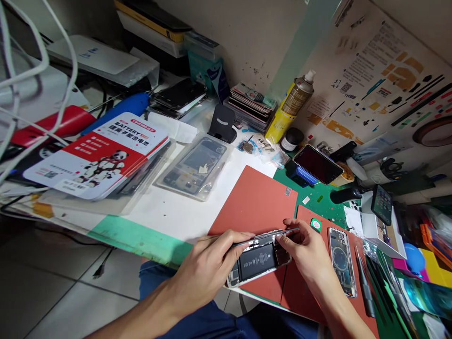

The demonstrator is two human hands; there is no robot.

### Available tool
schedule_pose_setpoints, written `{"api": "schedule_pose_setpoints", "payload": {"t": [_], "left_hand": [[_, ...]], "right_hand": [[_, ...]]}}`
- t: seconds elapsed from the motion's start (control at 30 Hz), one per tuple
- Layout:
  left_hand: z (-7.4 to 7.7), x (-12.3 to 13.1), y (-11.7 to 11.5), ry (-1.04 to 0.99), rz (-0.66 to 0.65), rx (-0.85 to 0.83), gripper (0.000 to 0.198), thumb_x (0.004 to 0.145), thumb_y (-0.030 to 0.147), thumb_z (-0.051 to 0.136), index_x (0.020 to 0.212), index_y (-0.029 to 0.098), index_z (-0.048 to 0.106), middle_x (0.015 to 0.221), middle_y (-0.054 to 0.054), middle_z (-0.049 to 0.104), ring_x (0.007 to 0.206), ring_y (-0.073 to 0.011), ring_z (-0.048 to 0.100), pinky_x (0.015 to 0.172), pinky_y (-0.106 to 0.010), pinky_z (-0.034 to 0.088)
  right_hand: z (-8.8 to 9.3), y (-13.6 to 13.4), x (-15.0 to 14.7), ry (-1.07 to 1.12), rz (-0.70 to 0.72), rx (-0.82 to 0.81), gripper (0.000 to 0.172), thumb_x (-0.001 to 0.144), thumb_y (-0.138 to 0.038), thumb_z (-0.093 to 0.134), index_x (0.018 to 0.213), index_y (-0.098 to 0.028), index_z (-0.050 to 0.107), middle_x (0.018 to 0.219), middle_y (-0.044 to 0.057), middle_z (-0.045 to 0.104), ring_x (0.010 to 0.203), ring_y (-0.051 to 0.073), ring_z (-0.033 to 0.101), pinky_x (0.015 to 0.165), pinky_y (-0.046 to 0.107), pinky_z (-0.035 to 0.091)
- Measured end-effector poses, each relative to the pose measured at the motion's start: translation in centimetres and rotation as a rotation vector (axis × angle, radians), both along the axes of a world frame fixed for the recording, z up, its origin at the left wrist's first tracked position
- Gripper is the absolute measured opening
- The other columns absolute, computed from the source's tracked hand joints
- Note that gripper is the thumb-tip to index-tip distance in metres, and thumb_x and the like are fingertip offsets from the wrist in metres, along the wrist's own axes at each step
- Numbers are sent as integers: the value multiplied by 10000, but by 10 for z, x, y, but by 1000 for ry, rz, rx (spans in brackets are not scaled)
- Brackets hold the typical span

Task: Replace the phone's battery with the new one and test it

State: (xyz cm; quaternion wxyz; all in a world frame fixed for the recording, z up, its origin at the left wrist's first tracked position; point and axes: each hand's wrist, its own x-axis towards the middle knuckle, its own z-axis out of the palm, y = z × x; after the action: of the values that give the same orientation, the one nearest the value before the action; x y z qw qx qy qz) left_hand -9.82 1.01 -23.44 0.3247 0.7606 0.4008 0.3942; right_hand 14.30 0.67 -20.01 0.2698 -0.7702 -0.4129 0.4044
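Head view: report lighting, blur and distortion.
Head view: white desktop bright, floor tiles dim; head view: headline on the battery packet legible, fine print on the phone battery too small to read; head view: spray can slants, likely wide-angle distortion or camera tilt.

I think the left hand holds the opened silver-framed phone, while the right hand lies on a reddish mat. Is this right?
Not fully: in the head view, the right hand grips the opened silver-framed phone too, instead of lying on a reddish mat. The left hand does hold it.
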Motion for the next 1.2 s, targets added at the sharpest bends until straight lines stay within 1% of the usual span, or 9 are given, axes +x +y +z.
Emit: {"api": "schedule_pose_setpoints", "payload": {"t": [0.17,0.33,0.47,0.6,0.7,0.87,1.03,1.13,1.2], "left_hand": [[-1,0,0,-2,9,23,230,1063,157,541,1215,279,664,1112,43,814,993,-128,786,867,-227,620],[-2,1,-1,4,11,7,248,1058,148,551,1236,293,646,1127,64,807,1019,-111,777,900,-207,602],[-1,0,-2,1,19,-13,239,1062,171,556,1241,299,652,1116,61,810,999,-115,782,912,-214,606],[1,0,-1,-19,35,-18,208,1063,186,556,1209,286,664,1097,51,817,980,-122,789,876,-216,621],[1,1,0,-21,31,-12,206,1063,180,552,1204,282,662,1102,56,816,988,-114,787,888,-208,617],[1,1,-1,-11,34,3,219,1062,164,549,1213,283,655,1112,63,812,996,-105,784,895,-195,611],[2,1,-1,-3,29,10,214,1066,169,544,1210,279,659,1106,58,814,999,-109,785,894,-197,611],[2,1,0,1,27,13,213,1072,171,532,1209,270,661,1102,50,816,1002,-113,786,901,-203,610],[2,2,0,6,23,15,211,1075,175,526,1211,261,663,1098,41,818,1000,-117,787,900,-209,612]], "right_hand": [[0,2,1,12,-8,-8,537,713,-502,761,1158,-209,694,841,36,713,742,236,638,648,351,518],[-1,4,2,38,-8,-7,524,708,-483,762,1154,-217,688,897,40,724,761,235,665,644,344,522],[-1,5,2,63,-13,-4,536,691,-482,778,1146,-215,687,907,38,717,755,232,676,631,340,523],[-1,8,2,81,-16,1,562,656,-485,789,1130,-203,684,839,29,702,727,231,661,623,342,518],[-1,9,1,78,-17,7,565,644,-483,789,1119,-197,683,823,25,691,707,226,645,617,344,506],[-1,6,1,57,-5,9,556,674,-494,781,1143,-211,685,895,36,699,720,223,636,629,344,485],[-2,1,-1,-19,33,7,541,766,-541,724,1204,-227,668,799,16,682,715,237,628,643,354,480],[-4,-1,-2,-67,39,12,538,784,-551,705,1213,-228,664,813,22,685,734,244,628,659,365,483],[-5,-1,-2,-62,34,15,543,785,-548,705,1221,-226,659,811,23,680,735,245,627,651,363,481]]}}
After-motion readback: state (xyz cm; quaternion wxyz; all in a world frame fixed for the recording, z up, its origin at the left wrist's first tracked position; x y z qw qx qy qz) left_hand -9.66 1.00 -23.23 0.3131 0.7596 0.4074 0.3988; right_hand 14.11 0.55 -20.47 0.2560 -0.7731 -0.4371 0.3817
